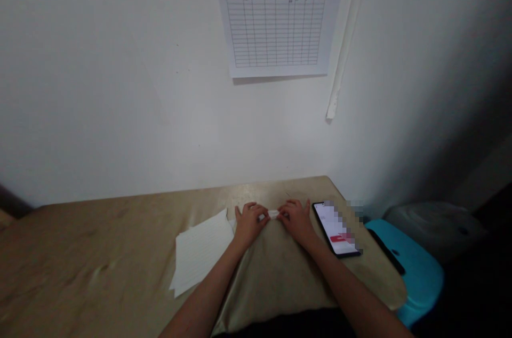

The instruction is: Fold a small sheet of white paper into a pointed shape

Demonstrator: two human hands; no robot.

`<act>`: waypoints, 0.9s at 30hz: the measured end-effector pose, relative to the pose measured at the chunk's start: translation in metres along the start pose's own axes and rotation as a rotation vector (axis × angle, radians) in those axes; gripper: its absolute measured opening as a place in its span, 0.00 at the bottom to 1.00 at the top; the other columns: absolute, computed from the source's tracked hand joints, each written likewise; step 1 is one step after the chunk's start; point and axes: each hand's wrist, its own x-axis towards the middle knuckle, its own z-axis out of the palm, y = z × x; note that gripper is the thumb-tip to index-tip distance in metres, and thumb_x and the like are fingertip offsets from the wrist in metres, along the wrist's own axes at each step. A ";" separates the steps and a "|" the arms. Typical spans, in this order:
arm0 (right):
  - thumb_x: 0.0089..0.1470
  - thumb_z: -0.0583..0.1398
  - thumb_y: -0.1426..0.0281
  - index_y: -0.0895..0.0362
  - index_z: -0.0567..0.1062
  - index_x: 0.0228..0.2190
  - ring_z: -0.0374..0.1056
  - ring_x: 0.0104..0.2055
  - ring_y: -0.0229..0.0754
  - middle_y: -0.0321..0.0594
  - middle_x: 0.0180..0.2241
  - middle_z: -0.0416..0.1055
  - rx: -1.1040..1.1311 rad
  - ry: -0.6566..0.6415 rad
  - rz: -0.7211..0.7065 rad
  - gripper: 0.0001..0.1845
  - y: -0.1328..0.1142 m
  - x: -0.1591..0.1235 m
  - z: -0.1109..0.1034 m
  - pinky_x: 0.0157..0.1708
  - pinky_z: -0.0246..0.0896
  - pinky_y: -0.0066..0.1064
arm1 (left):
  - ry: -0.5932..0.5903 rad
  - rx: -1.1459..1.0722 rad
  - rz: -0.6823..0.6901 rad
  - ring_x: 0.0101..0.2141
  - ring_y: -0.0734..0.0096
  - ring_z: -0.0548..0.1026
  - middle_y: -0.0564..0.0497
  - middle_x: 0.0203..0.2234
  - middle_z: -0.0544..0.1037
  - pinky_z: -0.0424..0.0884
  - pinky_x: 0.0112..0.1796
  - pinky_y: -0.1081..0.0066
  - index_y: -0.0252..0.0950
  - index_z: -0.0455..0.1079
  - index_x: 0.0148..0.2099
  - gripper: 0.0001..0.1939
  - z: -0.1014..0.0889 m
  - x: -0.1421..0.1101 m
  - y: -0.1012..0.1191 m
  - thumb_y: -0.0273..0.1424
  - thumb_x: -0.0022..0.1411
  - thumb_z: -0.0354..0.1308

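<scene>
Between my two hands is a small, narrow folded strip of white paper (273, 214), low over the brown table cover. My left hand (250, 220) pinches its left end with thumb and fingertips. At the other end, my right hand (296, 219) grips the strip the same way. Left of my left forearm lie lined paper sheets (204, 252), loosely stacked and slightly fanned. A phone (336, 228) with its screen lit rests just right of my right hand; part of its screen is pixelated.
The table (100, 252) has a wrinkled brown cover and meets a white wall (120, 87). A printed grid sheet (278, 29) hangs there, with a white strip (344, 50) beside it. Past the table's right edge stands a turquoise lidded container (416, 263).
</scene>
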 end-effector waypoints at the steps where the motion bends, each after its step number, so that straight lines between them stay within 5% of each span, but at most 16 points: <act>1: 0.61 0.56 0.70 0.51 0.79 0.35 0.62 0.58 0.51 0.40 0.43 0.79 0.002 0.000 0.001 0.10 -0.001 0.000 0.000 0.63 0.15 0.68 | 0.002 -0.005 -0.012 0.59 0.53 0.65 0.54 0.48 0.81 0.38 0.61 0.32 0.47 0.77 0.40 0.04 0.000 0.000 0.001 0.35 0.64 0.60; 27: 0.60 0.59 0.70 0.52 0.78 0.32 0.64 0.56 0.50 0.39 0.43 0.77 -0.040 0.001 0.068 0.07 -0.008 0.004 0.001 0.63 0.21 0.69 | 0.022 -0.010 -0.104 0.57 0.53 0.66 0.53 0.48 0.80 0.38 0.59 0.26 0.43 0.75 0.34 0.05 0.007 0.006 0.010 0.37 0.62 0.62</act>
